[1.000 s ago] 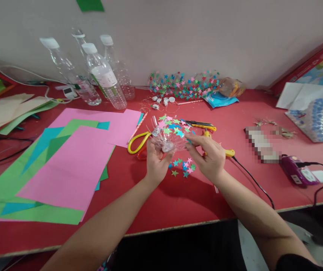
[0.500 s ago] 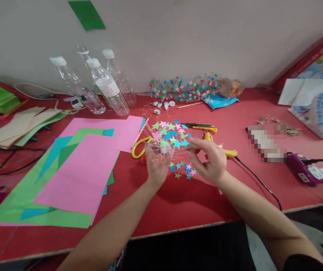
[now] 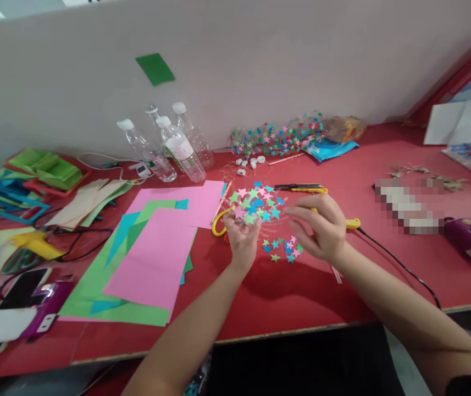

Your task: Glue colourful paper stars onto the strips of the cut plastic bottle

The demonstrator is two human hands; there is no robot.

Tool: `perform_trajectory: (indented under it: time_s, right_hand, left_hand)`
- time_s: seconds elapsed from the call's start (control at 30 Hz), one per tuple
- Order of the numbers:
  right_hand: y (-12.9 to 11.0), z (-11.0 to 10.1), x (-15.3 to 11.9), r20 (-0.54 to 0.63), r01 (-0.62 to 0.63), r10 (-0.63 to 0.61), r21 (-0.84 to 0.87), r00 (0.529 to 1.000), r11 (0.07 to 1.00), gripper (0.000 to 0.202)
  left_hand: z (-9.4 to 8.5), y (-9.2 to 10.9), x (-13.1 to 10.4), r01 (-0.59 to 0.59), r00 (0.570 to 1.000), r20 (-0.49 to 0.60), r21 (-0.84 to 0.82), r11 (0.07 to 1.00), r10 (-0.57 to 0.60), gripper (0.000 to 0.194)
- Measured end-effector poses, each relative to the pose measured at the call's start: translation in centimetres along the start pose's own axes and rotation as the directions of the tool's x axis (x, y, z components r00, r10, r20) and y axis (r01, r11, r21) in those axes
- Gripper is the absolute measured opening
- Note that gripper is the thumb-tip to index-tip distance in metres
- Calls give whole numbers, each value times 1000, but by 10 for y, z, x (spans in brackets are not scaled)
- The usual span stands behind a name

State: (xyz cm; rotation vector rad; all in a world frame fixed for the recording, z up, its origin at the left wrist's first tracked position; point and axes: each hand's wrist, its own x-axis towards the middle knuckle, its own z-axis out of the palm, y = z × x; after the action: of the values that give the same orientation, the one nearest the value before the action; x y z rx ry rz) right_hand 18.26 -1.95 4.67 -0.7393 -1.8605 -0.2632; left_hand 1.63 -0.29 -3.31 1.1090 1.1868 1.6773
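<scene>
My left hand [image 3: 242, 239] is closed around the near left end of a clear plastic bottle [image 3: 259, 204] dotted with pink, green and blue paper stars. The bottle is held just above the table. My right hand [image 3: 321, 226] hovers at the bottle's right side, fingers bent and thumb apart, with nothing visible between them. Loose paper stars [image 3: 281, 251] lie on the table below the bottle. Yellow-handled scissors [image 3: 219, 223] are partly covered by my left hand. Behind my right hand, a yellow glue gun [image 3: 353, 224] is mostly hidden. A utility knife [image 3: 301, 188] lies beyond the bottle.
Coloured paper sheets [image 3: 148, 253] spread over the left. Several water bottles [image 3: 183, 154] stand near the wall. Another star-covered bottle [image 3: 276, 137] lies at the back beside a blue packet [image 3: 331, 149]. A purple power strip [image 3: 468, 242] sits at the right edge.
The view has swung left, bringing another glue gun and a phone into sight. My right hand has drawn slightly away from the bottle; my left hand keeps its hold.
</scene>
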Motion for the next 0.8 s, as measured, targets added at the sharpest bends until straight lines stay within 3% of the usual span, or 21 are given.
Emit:
perform_trajectory:
  time_s: [0.1, 0.2, 0.37, 0.63, 0.8]
  right_hand:
    - [-7, 3, -2, 66, 89, -84, -79, 994, 993, 28]
    - [-12, 9, -5, 71, 33, -26, -103, 997, 994, 32]
    - [-16, 14, -5, 47, -88, 93, -97, 995, 991, 29]
    - [-17, 17, -6, 32, -74, 77, -104, 997, 992, 26]
    - [-18, 18, -5, 42, -84, 89, -107, 995, 991, 21]
  left_hand:
    - [1, 1, -1, -11, 1000, -25, 48, 999, 13, 53]
    - [2, 0, -2, -22, 998, -57, 66, 998, 26, 55]
    - [1, -2, -2, -26, 1000, -6, 1, 1000, 26, 55]
    - [-2, -6, 1, -43, 996, -71, 137, 990, 54, 58]
    - [-3, -8, 1, -91, 996, 9, 199, 976, 91, 45]
